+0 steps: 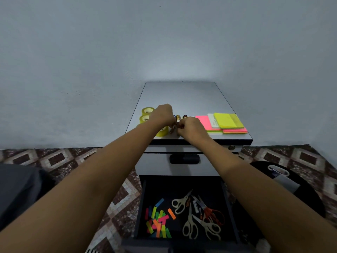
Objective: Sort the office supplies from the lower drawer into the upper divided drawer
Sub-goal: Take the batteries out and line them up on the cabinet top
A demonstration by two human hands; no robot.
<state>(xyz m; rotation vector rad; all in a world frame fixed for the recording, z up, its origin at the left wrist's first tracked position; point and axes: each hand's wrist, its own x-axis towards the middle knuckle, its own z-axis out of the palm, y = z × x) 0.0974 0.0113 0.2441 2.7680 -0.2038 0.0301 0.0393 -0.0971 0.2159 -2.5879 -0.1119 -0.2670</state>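
Observation:
Both my hands meet on top of the grey cabinet (182,95). My left hand (162,115) and my right hand (191,129) pinch at small patterned tape rolls (178,117) standing in a row between them. Yellow tape rolls (146,114) sit to the left, one partly hidden under my left wrist. Pink and yellow sticky note pads (228,122) lie on the right of the top. Below, the lower drawer (144,207) stands open with coloured paper strips (159,222) and several scissors (198,216). The upper drawer (184,158) is closed.
A pale wall rises behind the cabinet. Patterned tiled floor (60,159) spreads on both sides. A dark round object with a white handle-like piece (279,172) sits on the floor to the right. Dark fabric (16,189) lies at the left.

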